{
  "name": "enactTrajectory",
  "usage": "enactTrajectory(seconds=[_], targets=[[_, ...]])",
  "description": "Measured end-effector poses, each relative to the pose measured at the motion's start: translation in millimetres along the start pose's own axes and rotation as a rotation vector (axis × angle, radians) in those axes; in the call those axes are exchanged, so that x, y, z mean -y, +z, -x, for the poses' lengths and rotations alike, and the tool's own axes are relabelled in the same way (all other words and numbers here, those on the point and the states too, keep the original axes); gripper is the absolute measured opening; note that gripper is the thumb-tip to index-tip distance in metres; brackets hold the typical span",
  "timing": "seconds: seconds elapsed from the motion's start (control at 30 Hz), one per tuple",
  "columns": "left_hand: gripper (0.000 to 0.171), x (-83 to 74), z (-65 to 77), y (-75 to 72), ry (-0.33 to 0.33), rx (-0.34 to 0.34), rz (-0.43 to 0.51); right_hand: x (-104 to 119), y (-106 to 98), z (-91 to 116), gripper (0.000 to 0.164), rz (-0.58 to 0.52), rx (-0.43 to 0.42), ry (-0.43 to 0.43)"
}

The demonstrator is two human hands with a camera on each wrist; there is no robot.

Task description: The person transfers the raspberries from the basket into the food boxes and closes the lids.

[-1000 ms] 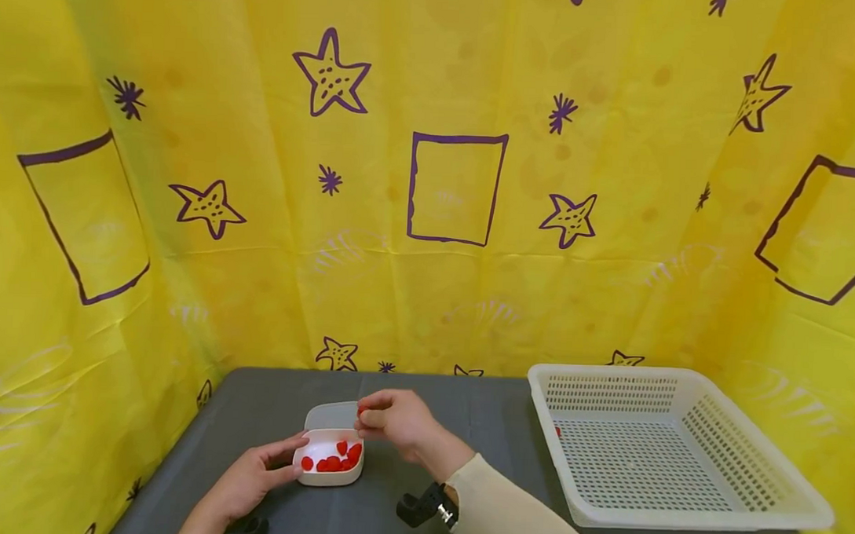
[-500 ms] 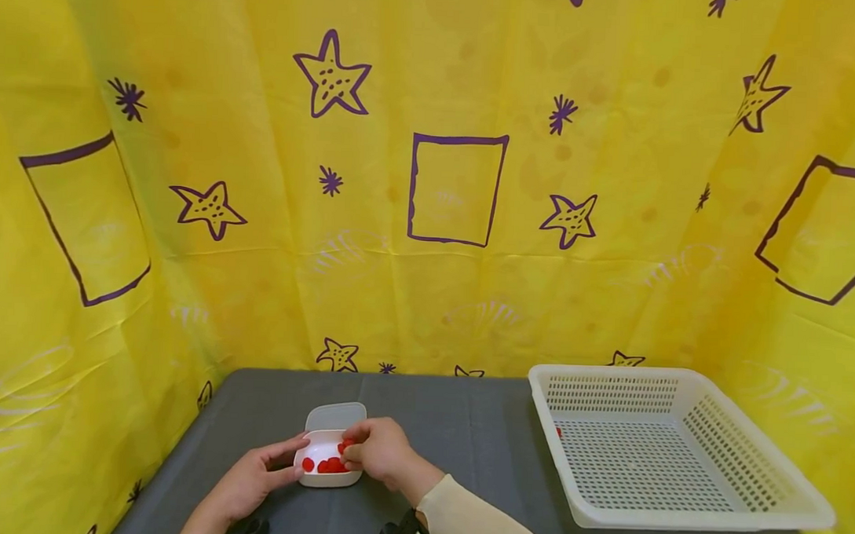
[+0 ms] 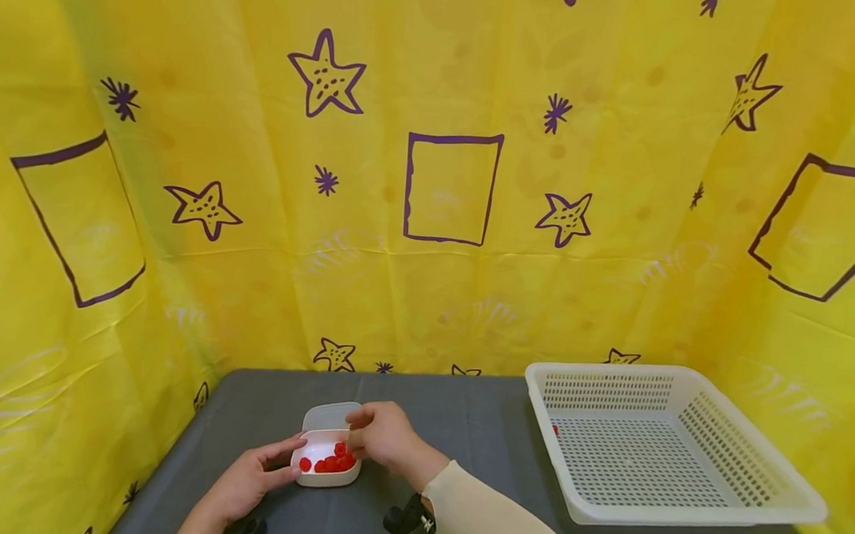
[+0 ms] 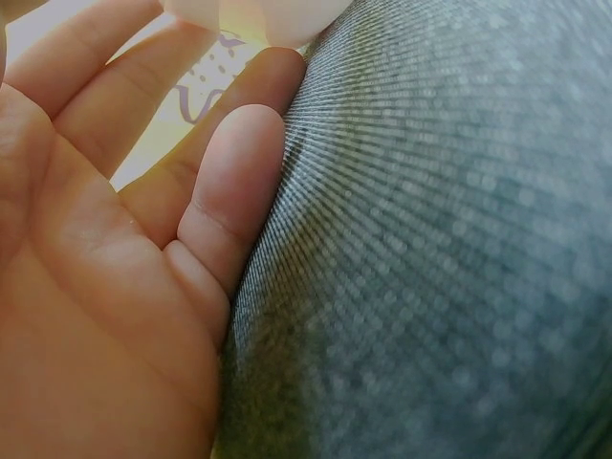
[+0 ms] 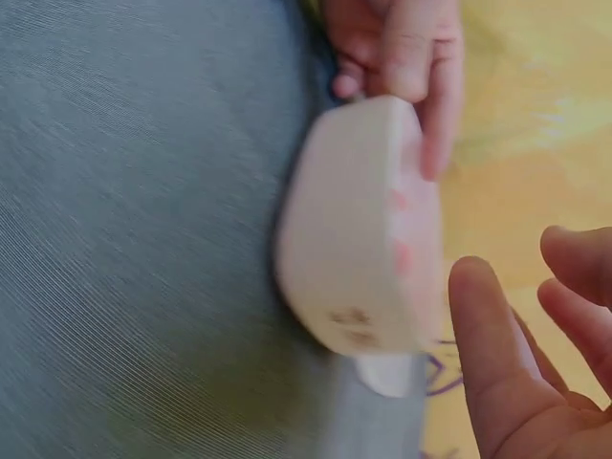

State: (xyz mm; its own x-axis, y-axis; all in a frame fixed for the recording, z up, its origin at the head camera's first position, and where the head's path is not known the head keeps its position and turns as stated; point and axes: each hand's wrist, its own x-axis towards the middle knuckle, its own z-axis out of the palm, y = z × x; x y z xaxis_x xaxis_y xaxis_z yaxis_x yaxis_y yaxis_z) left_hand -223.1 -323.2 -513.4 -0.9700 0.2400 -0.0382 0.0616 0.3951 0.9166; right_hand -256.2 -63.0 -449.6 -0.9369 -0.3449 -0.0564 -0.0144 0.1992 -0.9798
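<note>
A small white lidded box (image 3: 326,479) stands on the dark table with its lid (image 3: 323,416) folded back at the far side. Several small red berry-like pieces (image 3: 331,463) lie in it, mostly toward the front and right. My left hand (image 3: 253,477) pinches the box's left end between thumb and fingers; its palm shows large in the left wrist view. At the box's right rim hovers my right hand (image 3: 388,437). In the right wrist view its fingers (image 5: 483,316) are spread apart beside the box, with nothing visible between them.
A large white perforated basket (image 3: 673,518) occupies the right side of the table, with a red piece (image 3: 555,430) at its left wall. Yellow patterned cloth (image 3: 440,299) hangs behind and on both sides.
My right hand lowered from above the lid, with a red piece in its fingertips, into the box's right side, then drew back up slightly. My left hand stayed on the box.
</note>
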Motion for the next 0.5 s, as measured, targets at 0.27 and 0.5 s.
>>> enactTrajectory(seconds=[0.27, 0.5], targets=[[0.054, -1.4, -2.8, -2.9, -0.003, -0.001, 0.0, 58.3, -61.3, -12.1, 0.035, -0.045, 0.064, -0.108], [0.056, 0.2, -1.2, -0.5, -0.03, -0.002, 0.01, 94.2, -143.8, -0.2, 0.043, -0.126, 0.11, -0.163]])
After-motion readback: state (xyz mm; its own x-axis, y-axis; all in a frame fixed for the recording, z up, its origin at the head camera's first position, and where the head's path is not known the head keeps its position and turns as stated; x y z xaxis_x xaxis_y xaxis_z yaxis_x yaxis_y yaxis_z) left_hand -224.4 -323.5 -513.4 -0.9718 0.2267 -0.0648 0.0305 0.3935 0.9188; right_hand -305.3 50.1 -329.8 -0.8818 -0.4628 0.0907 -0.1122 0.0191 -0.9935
